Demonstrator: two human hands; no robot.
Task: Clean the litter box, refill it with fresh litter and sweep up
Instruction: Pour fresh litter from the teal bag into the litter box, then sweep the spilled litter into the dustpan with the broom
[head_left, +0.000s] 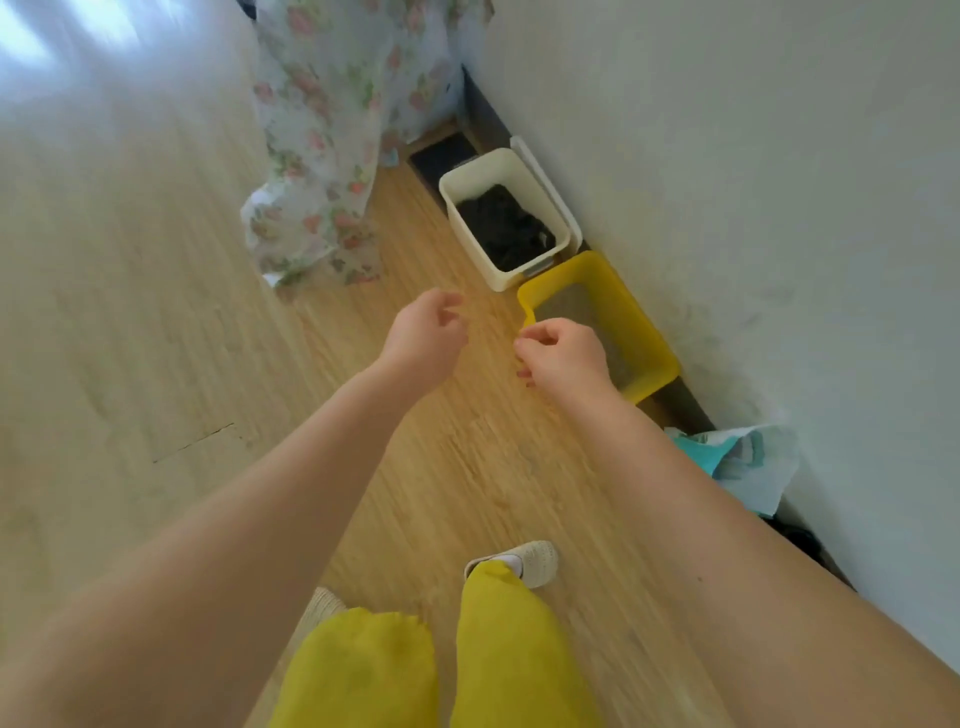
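A yellow litter box (644, 332) with grey litter inside sits on the wooden floor against the wall. My right hand (563, 358) hovers over its near left rim, fingers loosely curled, holding nothing that I can see. My left hand (426, 332) hangs in the air left of the box, above the floor, fingers loosely curled and empty. Both arms reach forward from the bottom of the head view.
A cream bin (467, 208) with a black bag stands just beyond the litter box, lid up against the wall. A floral curtain (332, 156) hangs to the floor at the back. A white and teal bag (743, 462) lies by the wall at right. My feet in slippers (535, 561) stand below.
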